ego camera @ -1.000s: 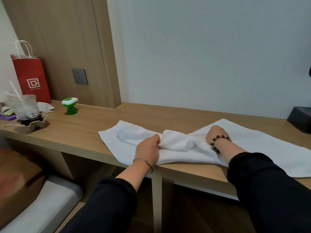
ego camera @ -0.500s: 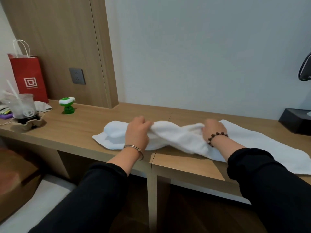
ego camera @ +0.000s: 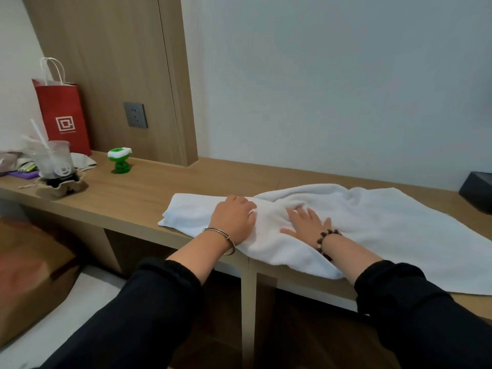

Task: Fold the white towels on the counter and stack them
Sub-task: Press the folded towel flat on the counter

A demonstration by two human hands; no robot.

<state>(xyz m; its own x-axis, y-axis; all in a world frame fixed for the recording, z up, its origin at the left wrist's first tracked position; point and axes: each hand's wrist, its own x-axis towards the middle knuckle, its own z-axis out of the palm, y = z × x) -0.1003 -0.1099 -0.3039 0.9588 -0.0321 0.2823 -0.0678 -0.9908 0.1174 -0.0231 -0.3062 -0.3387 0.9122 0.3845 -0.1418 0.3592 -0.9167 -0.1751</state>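
the white towel (ego camera: 372, 230) lies rumpled along the worktop's (ego camera: 149, 198) front edge, its near hem overhanging. the right hand (ego camera: 306, 222) rests flat on it, fingers spread. the left hand (ego camera: 234, 219) sits just beside, fingers bent onto the cloth; whether it grips, i cannot tell.

Towel (ego camera: 386, 222) on counter (ego camera: 149, 193), right of cup (ego camera: 54, 161), bag (ego camera: 65, 118)
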